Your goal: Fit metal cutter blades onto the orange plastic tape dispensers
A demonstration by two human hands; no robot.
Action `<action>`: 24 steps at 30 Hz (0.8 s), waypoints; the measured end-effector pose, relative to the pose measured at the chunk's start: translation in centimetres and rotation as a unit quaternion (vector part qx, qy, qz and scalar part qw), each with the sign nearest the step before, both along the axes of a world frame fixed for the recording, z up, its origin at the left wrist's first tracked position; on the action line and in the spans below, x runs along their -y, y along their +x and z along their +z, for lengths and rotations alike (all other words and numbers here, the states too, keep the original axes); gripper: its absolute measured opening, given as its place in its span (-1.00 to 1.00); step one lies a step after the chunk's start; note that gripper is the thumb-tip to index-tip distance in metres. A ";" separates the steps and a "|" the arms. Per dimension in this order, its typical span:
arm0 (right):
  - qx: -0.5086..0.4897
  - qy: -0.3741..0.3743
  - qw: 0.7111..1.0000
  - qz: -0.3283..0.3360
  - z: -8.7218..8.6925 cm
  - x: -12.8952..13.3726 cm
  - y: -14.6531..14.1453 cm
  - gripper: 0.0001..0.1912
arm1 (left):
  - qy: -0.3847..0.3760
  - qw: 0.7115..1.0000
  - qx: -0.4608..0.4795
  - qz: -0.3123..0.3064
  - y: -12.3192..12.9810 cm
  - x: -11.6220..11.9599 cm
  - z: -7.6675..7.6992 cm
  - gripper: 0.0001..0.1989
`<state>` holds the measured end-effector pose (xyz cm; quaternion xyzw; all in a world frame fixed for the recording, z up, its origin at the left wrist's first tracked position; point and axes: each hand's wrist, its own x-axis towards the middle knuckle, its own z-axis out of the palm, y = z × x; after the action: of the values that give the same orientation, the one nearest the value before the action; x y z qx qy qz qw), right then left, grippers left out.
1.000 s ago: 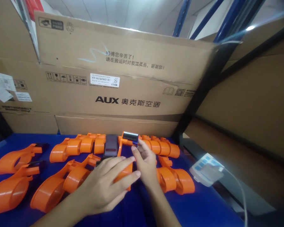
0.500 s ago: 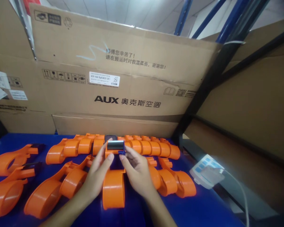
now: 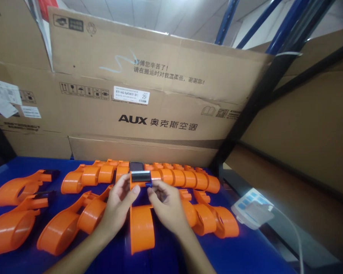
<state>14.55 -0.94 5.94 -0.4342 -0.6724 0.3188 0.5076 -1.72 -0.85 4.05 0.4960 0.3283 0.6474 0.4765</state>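
An orange tape dispenser (image 3: pixel 142 230) is held in front of me, its ring hanging toward me. Its head carries a black plate with a silver toothed edge on top. My left hand (image 3: pixel 120 203) grips the left side of this head, thumb in front and fingers behind. At the head's right side, my right hand (image 3: pixel 167 203) is closed, thumb and fingertips pinching near a small dark-blue part (image 3: pixel 149 183). The right hand's curled fingers are partly hidden. More orange dispensers (image 3: pixel 57 236) lie close beside both forearms.
The blue tabletop (image 3: pixel 217 257) carries several orange dispensers (image 3: pixel 171 177) in rows; two at the left have dark heads. A dark phone-like device (image 3: pixel 136 166) lies behind my hands. A white power strip (image 3: pixel 253 209) with a cable is at right. Cardboard (image 3: pixel 160 144) and a black post (image 3: pixel 246 110) stand behind.
The view has shifted slightly, so the scene sits a little further right. Both hands keep hold of the dispenser, whose ring is turned slightly; otherwise little differs.
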 end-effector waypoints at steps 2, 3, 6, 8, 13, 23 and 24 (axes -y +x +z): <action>0.015 -0.009 1.000 0.002 -0.1 -0.1 0.0 -0.82 | 0.004 1.000 -0.006 -0.002 0.1 0.1 -0.1 -0.64; 0.019 -0.012 1.000 0.005 -0.1 -0.1 0.0 -0.84 | 0.003 1.000 -0.007 -0.004 0.1 0.1 -0.1 -0.64; 0.023 -0.009 1.000 0.011 0.0 0.1 -0.1 -0.87 | 0.001 1.000 0.000 -0.001 0.2 0.4 0.1 -0.64; 0.032 -0.001 0.999 0.009 0.1 0.2 0.0 -0.87 | 0.003 1.000 0.005 0.003 0.3 0.5 0.3 -0.63; 0.072 0.021 0.997 -0.015 0.4 0.3 0.0 -0.80 | 0.007 1.000 -0.004 0.016 0.3 0.4 0.4 -0.61; 0.117 0.060 0.991 -0.029 1.0 0.6 0.1 -0.76 | 0.010 1.000 -0.005 0.021 0.4 0.5 0.5 -0.58; 0.116 0.061 0.991 -0.030 1.0 0.6 0.1 -0.76 | 0.009 1.000 -0.004 0.023 0.5 0.6 0.5 -0.58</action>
<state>14.65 -1.52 6.93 -0.4563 -0.7320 0.2092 0.4606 -1.26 -1.42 4.59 0.4949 0.3355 0.6594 0.4557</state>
